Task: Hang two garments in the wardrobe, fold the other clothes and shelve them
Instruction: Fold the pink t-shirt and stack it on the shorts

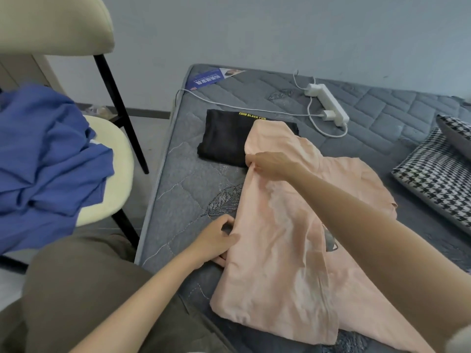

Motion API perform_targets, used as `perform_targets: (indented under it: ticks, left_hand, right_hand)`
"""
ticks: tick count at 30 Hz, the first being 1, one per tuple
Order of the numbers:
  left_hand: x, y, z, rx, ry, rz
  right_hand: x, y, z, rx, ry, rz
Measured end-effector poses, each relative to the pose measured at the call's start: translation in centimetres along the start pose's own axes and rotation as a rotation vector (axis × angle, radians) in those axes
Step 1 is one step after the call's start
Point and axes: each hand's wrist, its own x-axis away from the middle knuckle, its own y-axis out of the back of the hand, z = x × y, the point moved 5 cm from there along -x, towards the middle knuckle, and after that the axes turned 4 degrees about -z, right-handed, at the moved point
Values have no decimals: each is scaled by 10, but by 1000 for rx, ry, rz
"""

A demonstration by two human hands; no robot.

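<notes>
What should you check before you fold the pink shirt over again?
1. Left hand grips the near edge of the pink shirt: ok.
2. Right hand pinches the far edge: ok.
3. Shirt lies smooth: not ok, it is wrinkled and its right side is bunched.
4. Shirt clear of the black folded top: not ok, its far corner lies over it.
5. Power strip away from the shirt: ok.
6. Shirt's underside lies flat: cannot tell, hidden.

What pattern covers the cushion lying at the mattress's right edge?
The rectangular fabric cushion shows a black-and-white houndstooth pattern, clearest in the head view.
</notes>
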Motion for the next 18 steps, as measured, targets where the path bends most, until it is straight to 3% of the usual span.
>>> perform_targets:
  ticks: [5, 10, 18]
  left_hand:
    - [12, -22, -47, -3, -107, 90]
    - [18, -77, -113, -27, -200, 241]
    - [15, -214, -165, -38, -174, 444]
  right_hand:
    - [37, 31, -36, 136, -32, -234]
    - [89, 67, -84, 95, -93, -375]
    - [203, 61, -184, 28, -355, -402]
